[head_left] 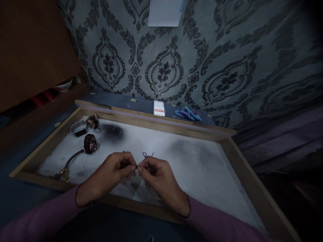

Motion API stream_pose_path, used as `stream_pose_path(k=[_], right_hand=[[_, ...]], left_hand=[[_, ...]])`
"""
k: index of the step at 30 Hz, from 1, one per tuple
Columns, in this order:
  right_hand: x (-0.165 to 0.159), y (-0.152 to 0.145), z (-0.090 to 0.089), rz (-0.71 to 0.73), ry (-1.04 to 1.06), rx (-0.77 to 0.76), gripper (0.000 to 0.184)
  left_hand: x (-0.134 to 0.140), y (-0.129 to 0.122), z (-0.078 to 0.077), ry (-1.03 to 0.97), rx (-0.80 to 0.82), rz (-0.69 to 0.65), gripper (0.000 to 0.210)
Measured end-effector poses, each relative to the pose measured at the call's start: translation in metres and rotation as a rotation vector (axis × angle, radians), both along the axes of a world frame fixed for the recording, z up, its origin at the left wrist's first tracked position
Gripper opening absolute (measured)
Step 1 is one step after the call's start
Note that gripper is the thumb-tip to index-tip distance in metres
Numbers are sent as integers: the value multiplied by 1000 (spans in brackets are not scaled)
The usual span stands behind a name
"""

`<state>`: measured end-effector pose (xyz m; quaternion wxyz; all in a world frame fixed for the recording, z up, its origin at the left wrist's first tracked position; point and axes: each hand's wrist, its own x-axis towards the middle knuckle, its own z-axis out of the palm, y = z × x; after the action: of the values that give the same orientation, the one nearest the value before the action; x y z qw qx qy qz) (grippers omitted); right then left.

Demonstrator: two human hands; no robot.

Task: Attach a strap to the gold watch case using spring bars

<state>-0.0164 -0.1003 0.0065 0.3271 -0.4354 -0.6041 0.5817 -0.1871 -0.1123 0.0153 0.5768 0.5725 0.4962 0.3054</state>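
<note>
Both hands meet over the middle of a wooden-framed tray with a white, smudged floor (196,168). My left hand (111,173) pinches a tiny dark part between thumb and fingertips. My right hand (157,176) grips a thin metal tool (146,155) whose looped end sticks up above the fingers. The fingertips of the two hands touch at the small part. What exactly the small part is, I cannot tell.
At the tray's left lie a brown-strapped watch (90,143), a white-banded watch (78,128), another watch (93,121) and a long band (66,167). Behind the tray sit a blue cloth (188,113) and a small white card (159,108). A patterned wall rises behind.
</note>
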Motion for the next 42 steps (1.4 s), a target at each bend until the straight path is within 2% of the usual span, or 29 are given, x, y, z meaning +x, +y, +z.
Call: stream_pose_path(k=[5,8,12,14,16,19,21,29,36,42], right_hand=[[-2,-1,-2,-17,-77,120,14],[2,2,1,15,-78,76,14],[15,17,2,-6,-72,13,23],[20,25,-1,7,-156,95,21],[22,31,-4,42,-340,272,13],[23,33,-8,155,-594,510,12],[24,31,-9,232,-666,592,14],[37,29,-7,414,-755,645,16],[32,30,-10,506,-932,720,14],[31,28,-17,559,-1071,863,21]], left_hand=[[0,5,-2,-60,-160,-22,10],[-5,9,1,-49,-165,0,8],[-22,15,10,-6,-162,145,12],[-31,17,12,1,-171,191,13],[-37,17,12,4,-184,193,14],[-38,16,7,27,-207,147,15],[-37,16,3,40,-225,108,14],[-44,16,-4,-24,-227,83,8],[-44,17,-12,-52,-268,77,8],[-37,17,-15,-92,-320,105,9]])
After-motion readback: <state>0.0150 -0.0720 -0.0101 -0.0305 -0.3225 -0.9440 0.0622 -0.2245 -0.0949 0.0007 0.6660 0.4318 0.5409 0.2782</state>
